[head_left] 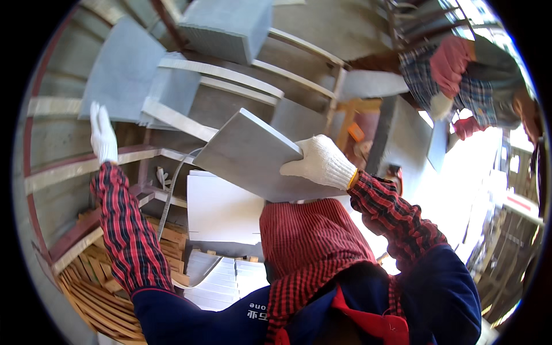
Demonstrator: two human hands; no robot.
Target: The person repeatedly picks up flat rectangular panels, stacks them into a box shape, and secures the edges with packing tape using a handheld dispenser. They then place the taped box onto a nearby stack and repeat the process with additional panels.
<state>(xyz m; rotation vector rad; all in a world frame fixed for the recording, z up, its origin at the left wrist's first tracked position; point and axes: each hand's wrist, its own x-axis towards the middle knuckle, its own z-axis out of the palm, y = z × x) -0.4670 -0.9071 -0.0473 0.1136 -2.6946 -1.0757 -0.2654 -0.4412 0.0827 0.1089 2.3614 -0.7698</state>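
The right hand (325,161), in a white knit glove, is closed on the right end of a flat grey slab (244,152), thumb over the broad face. I see the slab tilted in front of the person's red checked apron (313,238), its upper-left edge beside a pale wooden rail (181,119) and its lower part near the apron. A wide gap, crossed by rails, lies between it and the left hand (103,137). That hand is open, fingers straight, at the lower corner of a standing slab (118,72); whether they touch, I can't tell. To the right, a grey block (402,138) leaves a narrower gap beside the right forearm, and a co-worker (454,75) bends beyond it. The held slab looks smooth and matte, with straight sides, a paler, thin upper edge and a sharp top corner. White panels (221,210) lie below it.
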